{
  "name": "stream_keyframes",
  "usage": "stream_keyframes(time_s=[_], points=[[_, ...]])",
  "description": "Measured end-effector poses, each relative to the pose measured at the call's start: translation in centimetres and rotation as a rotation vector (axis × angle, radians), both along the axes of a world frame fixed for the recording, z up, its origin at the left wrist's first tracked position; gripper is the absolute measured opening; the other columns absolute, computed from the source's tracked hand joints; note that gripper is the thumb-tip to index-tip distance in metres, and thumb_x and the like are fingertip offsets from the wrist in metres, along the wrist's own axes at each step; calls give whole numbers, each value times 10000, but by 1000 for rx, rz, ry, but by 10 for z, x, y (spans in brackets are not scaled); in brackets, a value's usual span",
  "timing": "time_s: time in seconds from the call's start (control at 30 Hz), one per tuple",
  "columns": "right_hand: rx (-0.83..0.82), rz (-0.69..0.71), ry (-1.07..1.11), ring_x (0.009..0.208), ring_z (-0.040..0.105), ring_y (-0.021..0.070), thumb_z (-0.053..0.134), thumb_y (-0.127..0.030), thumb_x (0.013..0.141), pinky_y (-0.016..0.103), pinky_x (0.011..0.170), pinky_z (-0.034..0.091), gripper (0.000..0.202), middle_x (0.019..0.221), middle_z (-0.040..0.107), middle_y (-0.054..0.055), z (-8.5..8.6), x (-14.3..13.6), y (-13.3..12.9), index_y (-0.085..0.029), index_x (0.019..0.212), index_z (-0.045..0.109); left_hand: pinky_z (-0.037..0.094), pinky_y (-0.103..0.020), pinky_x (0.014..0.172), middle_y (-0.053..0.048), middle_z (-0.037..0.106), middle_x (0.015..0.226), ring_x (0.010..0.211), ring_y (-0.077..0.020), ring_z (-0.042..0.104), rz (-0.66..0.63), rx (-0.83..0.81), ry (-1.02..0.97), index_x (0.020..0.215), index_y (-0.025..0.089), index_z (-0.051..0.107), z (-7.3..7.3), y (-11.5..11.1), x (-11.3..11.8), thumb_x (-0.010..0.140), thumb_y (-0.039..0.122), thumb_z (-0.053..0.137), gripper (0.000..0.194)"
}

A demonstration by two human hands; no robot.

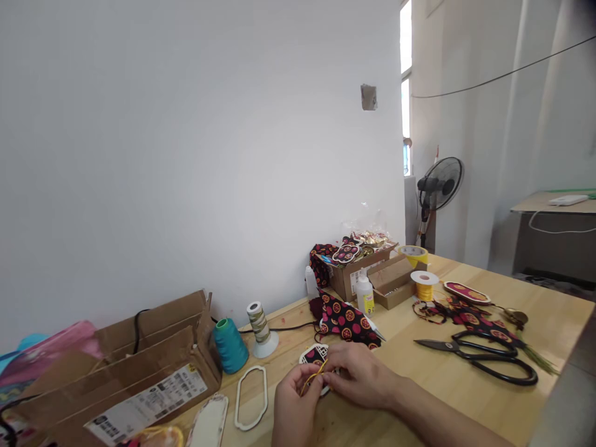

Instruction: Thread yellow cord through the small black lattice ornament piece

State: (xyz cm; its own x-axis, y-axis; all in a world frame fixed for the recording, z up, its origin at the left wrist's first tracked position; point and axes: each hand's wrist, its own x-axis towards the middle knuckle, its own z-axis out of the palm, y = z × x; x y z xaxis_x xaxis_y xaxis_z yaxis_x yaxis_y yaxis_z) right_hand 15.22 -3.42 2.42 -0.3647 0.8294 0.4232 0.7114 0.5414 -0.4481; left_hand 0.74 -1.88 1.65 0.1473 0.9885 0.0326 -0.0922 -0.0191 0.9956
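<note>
My left hand [298, 397] and my right hand [361, 375] meet near the front of the table, fingertips almost touching. Between them runs a thin yellow cord [320, 370], pinched in the closed fingers of both hands. Partly hidden behind the hands is a white-rimmed ornament [313, 354] with a lattice pattern over dark red fabric. To the left lies a bare white oblong frame [252, 397]. Beside it is a white oblong panel [208, 422]. Dark patterned cloth [349, 320] lies just beyond my right hand.
An open cardboard box [153, 385], a teal thread cone [230, 347] and a striped thread spool [259, 329] stand left. Black scissors [479, 356], a yellow cord spool [424, 287] and a tasselled ornament [467, 292] lie right. Behind are a glue bottle [365, 295] and a filled carton [347, 279].
</note>
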Motion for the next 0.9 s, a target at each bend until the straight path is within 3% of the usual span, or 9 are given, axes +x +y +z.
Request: stream_keyframes(time_s=[0.9], points=[[102,21,124,703,521,120,544,-194,700,197,602,393,117,764,554,12,0,1,2,-202,711,660,444,-268,627,-51,670,629,660,-190,593,-60,7,98,615,120,613,-3,1,-1,544,212,651,122]])
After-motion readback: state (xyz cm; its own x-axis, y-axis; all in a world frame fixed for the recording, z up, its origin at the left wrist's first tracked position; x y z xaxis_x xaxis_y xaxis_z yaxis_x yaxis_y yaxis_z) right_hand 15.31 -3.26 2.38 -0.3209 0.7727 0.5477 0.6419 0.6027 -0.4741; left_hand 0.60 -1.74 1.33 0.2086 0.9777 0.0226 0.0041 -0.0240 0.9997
